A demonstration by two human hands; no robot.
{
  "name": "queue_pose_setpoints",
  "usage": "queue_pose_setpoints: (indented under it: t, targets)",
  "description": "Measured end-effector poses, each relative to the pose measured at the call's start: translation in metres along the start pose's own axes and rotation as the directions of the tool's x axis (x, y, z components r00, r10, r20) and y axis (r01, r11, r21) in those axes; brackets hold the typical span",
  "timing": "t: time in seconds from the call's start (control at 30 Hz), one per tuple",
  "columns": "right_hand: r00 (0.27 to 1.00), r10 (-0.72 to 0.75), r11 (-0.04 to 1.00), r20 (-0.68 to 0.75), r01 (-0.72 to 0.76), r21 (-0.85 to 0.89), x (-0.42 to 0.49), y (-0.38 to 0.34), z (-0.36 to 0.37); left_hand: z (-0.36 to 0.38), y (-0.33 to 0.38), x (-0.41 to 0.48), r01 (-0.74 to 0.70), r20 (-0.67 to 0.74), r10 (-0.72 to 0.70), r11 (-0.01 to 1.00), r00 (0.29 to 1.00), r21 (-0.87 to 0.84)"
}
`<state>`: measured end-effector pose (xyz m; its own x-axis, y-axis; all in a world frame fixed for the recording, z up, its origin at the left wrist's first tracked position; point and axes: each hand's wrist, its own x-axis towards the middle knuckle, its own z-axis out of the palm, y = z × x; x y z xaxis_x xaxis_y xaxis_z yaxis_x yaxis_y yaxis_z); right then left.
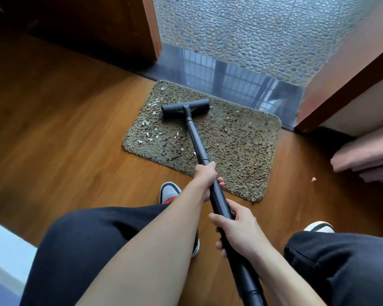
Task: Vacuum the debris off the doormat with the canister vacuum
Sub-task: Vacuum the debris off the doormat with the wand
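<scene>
1. The doormat lies in the middle of the frame on the wooden floor, with its far edge next to the shiny dark doorstep.
2. We see small pale bits of debris on the mat, mostly on its left side, and a few on the right.
3. One pale bit lies on the floor at the right, off the mat.
4. The black vacuum head sits flat on the upper left part of the mat.
5. Its long black tube runs down toward the bottom of the frame.
6. Our left hand is wrapped tight around the tube, near the mat's front edge.
7. Our right hand is wrapped around the tube lower down in the frame.
8. We see a shoe just left of the tube.
</scene>
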<state>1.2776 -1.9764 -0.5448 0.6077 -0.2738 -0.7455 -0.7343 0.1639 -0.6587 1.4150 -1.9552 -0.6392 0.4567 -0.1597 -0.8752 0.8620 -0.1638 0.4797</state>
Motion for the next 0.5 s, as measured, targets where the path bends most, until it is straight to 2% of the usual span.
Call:
queue_pose_setpoints:
  t: [0.23, 0.5]
  targets:
    - [1.0, 0.011, 1.0, 0.01, -0.011, -0.026, -0.001, -0.001, 0.001, -0.003, -0.002, 0.004, 0.013, 0.01, -0.013, 1.0, 1.0, -0.008]
    - [0.999, 0.033, 0.998, 0.042, -0.031, -0.05, -0.039, 0.02, -0.015, 0.003, -0.038, -0.028, 0.009, -0.015, -0.01, 1.0, 1.0, -0.023]
